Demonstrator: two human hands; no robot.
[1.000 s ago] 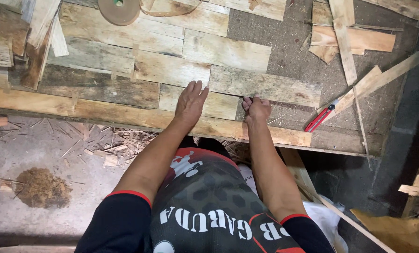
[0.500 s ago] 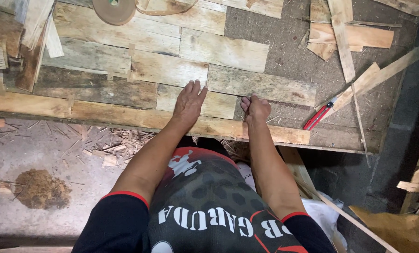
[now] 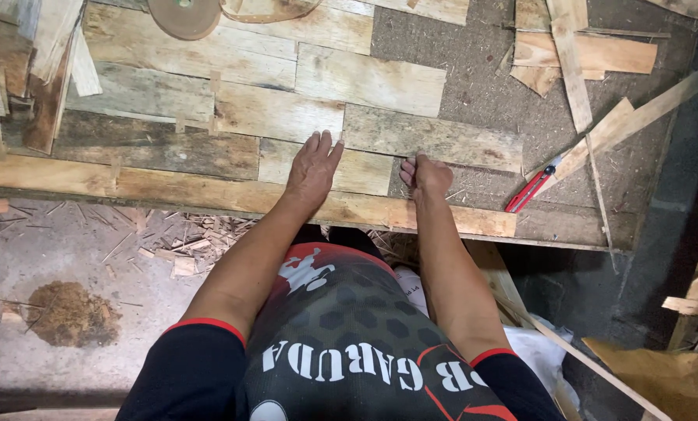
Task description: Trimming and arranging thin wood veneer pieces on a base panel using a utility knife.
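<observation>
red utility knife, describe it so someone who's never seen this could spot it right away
Start at the wooden board panel on the worktable, then look past its right end, beyond the right hand. The red utility knife lies slanted on bare surface, the only bright red thing among pale wood strips.

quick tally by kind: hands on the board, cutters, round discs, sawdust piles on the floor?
Hands on the board: 2, left hand flat on a short plank, right hand curled at the plank's end
Red utility knife: 1
Round brown disc: 1
Sawdust pile: 1
Total: 5
</observation>
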